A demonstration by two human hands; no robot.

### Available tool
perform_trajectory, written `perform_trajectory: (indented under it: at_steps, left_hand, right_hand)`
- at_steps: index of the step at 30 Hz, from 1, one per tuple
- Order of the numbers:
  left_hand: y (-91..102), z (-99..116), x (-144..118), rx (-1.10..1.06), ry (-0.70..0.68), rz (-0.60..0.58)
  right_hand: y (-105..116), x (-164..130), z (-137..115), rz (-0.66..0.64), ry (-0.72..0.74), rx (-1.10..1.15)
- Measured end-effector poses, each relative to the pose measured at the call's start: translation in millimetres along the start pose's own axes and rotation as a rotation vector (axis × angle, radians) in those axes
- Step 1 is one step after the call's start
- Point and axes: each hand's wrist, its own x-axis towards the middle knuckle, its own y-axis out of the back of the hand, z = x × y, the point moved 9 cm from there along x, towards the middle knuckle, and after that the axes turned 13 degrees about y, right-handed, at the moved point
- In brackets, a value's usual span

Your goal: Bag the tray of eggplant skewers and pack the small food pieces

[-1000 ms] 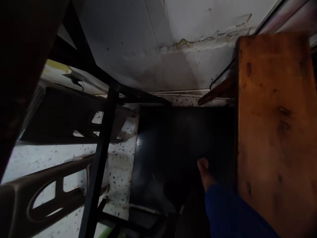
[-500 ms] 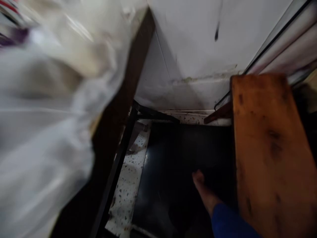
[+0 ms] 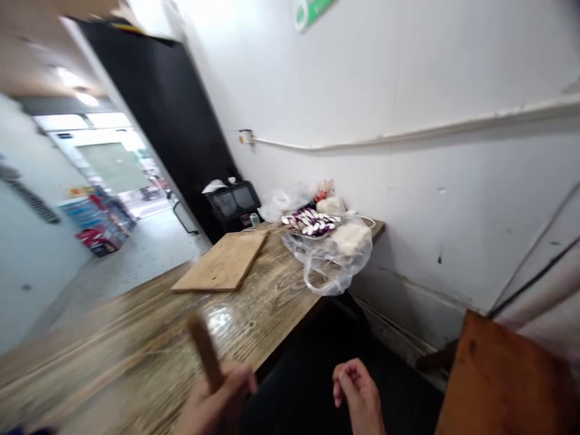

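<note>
Though blurred, left hand (image 3: 217, 402) grips stick (image 3: 205, 350); right hand (image 3: 357, 396) curled, empty.

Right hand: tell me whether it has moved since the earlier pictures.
Cannot tell how far, since the camera swung upward. Earlier it reached down beside the orange-brown wooden board; now the right hand is curled, raised left of that board, beside the table edge.

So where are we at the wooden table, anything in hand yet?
Done: the left hand is closed around a blurred wooden stick over the wooden table. In hand: only that; the right hand is curled and empty. Left: the cutting board lies bare, and the plastic bag by the wall sits untouched.
</note>
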Motion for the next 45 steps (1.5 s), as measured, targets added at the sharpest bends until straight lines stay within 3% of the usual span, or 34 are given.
perform_trajectory:
  at_steps: [2, 4, 7, 9, 14, 20, 23, 28, 32, 35, 40, 42, 45]
  left_hand:
    - [-11.3, 7, -23, -0.044, -0.050, -0.060]
    - [-31.6, 13, -45, -0.096, -0.110, -0.196]
    - [-48.5, 14, -74, -0.172, -0.170, -0.386]
    - [-38.6, 10, -85, -0.178, -0.200, -0.378]
    - [18.8, 0, -97, -0.121, -0.285, -0.027]
    - [23.7, -8, -109, -0.198, -0.345, -0.156]
    - [31.3, -17, -109, -0.267, -0.321, -0.183]
    - [68.4, -27, -105, -0.218, -0.344, -0.005]
    - [83.0, -30, -109, -0.176, -0.371, -0.033]
    - [81.6, -33, -112, -0.151, -0.346, -0.105]
    - [89.3, -58, -101, -0.051, -0.226, -0.067]
    - [96.3, -71, -95, 0.056, -0.218, -0.033]
    - [108.6, -88, -89, 0.140, -0.229, 0.017]
  right_hand:
    - [-56, -27, -53, -0.229, 0.038, 0.077]
    - [-102, -56, -84, -0.376, 0.011, 0.061]
    - [-137, -86, -103, -0.402, -0.039, 0.023]
    - [-145, -97, -109, -0.357, -0.055, 0.037]
    - [-153, -110, -121, -0.309, -0.102, 0.120]
    - [-174, -123, -125, -0.400, -0.125, 0.120]
    - [-188, -134, -121, -0.482, -0.215, 0.185]
    - [-206, -151, -113, -0.594, -0.465, 0.383]
    - [-220, -172, -106, -0.910, -0.521, 0.185]
    - [-227, -178, -100, -1.047, -0.493, -0.031]
    - [-235, -151, -103, -1.056, -0.382, -0.347]
    - [-236, -130, -119, -1.016, -0.278, -0.472]
    - [-243, -99, -170, -0.947, 0.062, -0.773]
